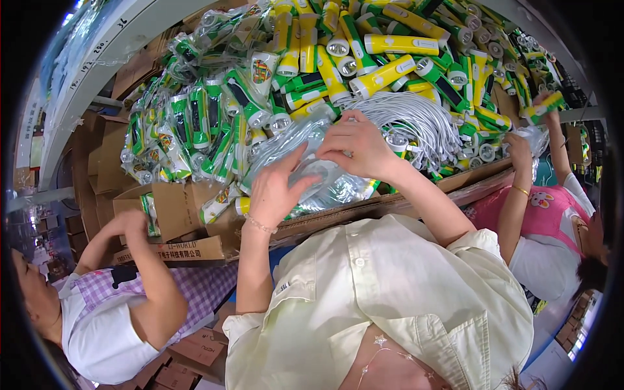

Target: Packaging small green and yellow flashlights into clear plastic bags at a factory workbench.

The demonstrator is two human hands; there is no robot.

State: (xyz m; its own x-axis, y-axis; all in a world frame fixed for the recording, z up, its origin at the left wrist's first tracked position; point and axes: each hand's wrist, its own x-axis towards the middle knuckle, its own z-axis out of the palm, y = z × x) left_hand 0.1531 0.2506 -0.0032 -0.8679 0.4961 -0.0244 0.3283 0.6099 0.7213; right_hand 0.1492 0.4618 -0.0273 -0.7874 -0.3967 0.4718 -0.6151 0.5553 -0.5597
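Observation:
A pile of clear plastic bags (pixel 335 185) lies in front of me. My left hand (pixel 274 192) is over its left side, thumb and fingers apart, touching the plastic. Above the bags my right hand (pixel 356 144) has its fingers curled and pinched at the edge of a clear bag; the fingertips are partly hidden. Just beyond my right hand lies a bundle of white cables (pixel 422 123). Loose yellow and green flashlights (pixel 383 76) are heaped behind, and bagged flashlights (pixel 198 117) are piled to the left.
A cardboard edge (pixel 390 207) runs along the heap's near side. At left a co-worker's hands (pixel 133 224) are by an open cardboard box (pixel 175 211). Another co-worker at right holds a flashlight (pixel 545 107) and a clear bag (pixel 536 140). A grey frame (pixel 78 91) curves along the left.

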